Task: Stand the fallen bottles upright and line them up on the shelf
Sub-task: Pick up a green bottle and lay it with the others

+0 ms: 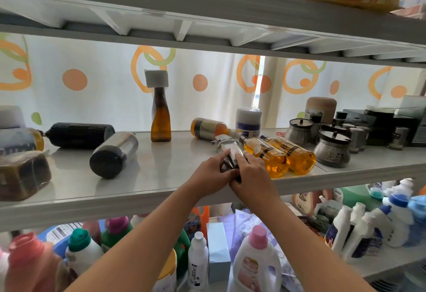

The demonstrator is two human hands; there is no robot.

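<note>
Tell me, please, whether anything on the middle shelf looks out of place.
Yes: most bottles lie toppled, including two yellow bottles at the front right and a silver bottle on the left. The brown bottle stands upright.

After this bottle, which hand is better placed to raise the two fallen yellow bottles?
Probably the right hand: it lies directly beside the yellow bottles. The left hand is on the far side of the held bottle.
</note>
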